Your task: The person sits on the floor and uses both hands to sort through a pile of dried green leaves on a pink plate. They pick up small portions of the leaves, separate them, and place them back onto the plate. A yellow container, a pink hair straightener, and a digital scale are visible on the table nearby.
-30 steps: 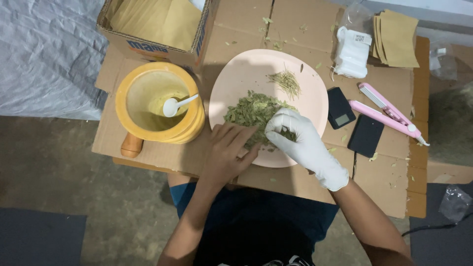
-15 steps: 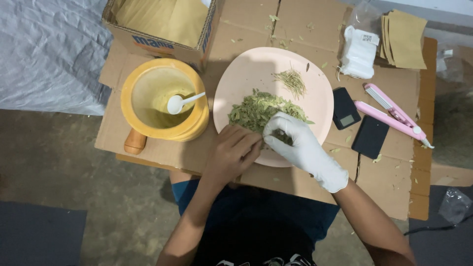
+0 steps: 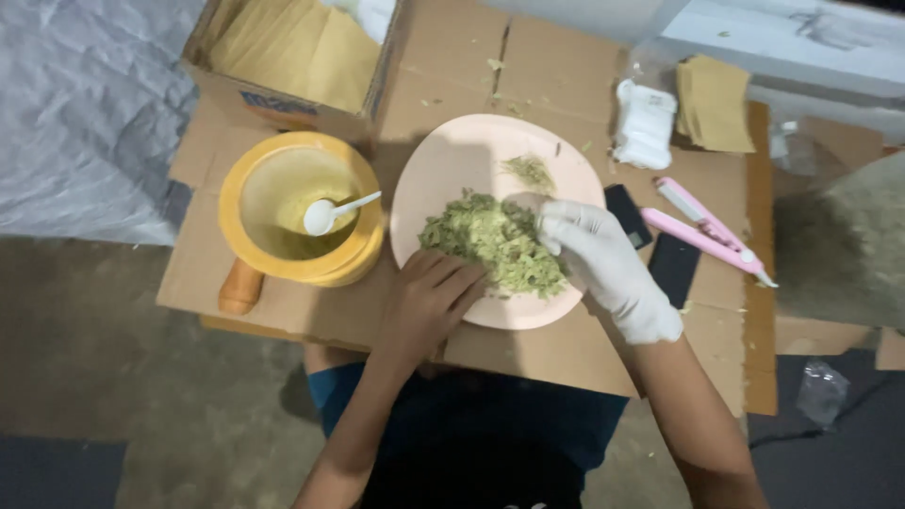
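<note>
A round pink plate lies on flattened cardboard and carries a heap of chopped green-yellow herb. My left hand, bare, rests on the plate's near rim with its fingers against the heap's near edge. My right hand wears a white glove and sits on the right side of the heap, fingers curled onto it. Whether it pinches any herb is hidden. A smaller tuft of herb lies apart on the plate's far side.
A yellow bowl with a white spoon stands left of the plate. Behind it is an open cardboard box of brown paper. To the right lie a pink sealer tool, two dark small devices, white packets, brown envelopes.
My gloved right hand has moved from the heap's near side up to its right side. The left hand has stayed on the near rim. The view has shifted slightly.
</note>
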